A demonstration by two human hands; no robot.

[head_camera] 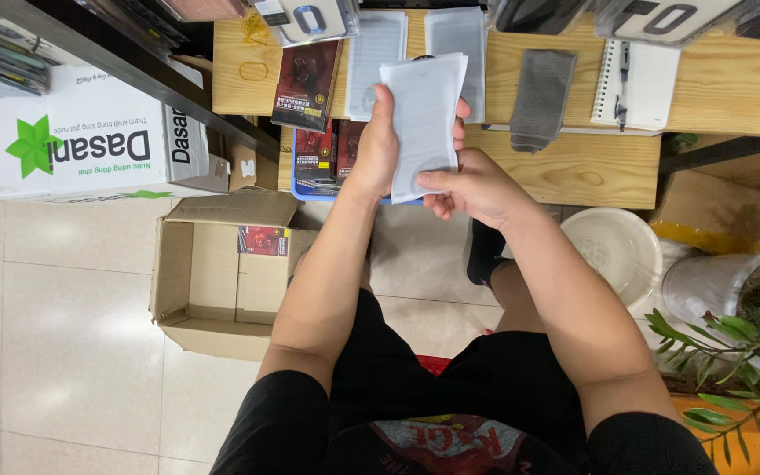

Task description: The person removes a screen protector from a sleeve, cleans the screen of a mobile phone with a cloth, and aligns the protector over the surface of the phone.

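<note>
— What do the hands have?

— One white flat packet [422,119], held upright above the near edge of the wooden surface [573,167]. The left hand [378,145] grips its left edge, fingers curled round the back. The right hand [472,186] pinches its lower right corner between thumb and fingers.

— How many more like it?

— Two white flat packets [376,53] lie side by side on the surface behind the held one, toward the far edge. Just left of them, one dark red packet [307,84].

— Other things up there?

— One grey cloth [540,97] right of the white packets, and one spiral notebook [639,84] with a pen [624,84] on it, toward the right end.

— Containers?

— A blue tray [314,186] at the near edge, beside the left hand, holds dark red packets; I count about three, though the hand covers part. On the floor, one open cardboard box [222,281] holds a single dark red packet [263,240] against its far wall. One closed white carton [90,132] with green print stands left. One white bucket [613,251] sits under the surface to the right; its contents can't be made out. Beside it, one clear pot with a green plant [741,343].
</note>
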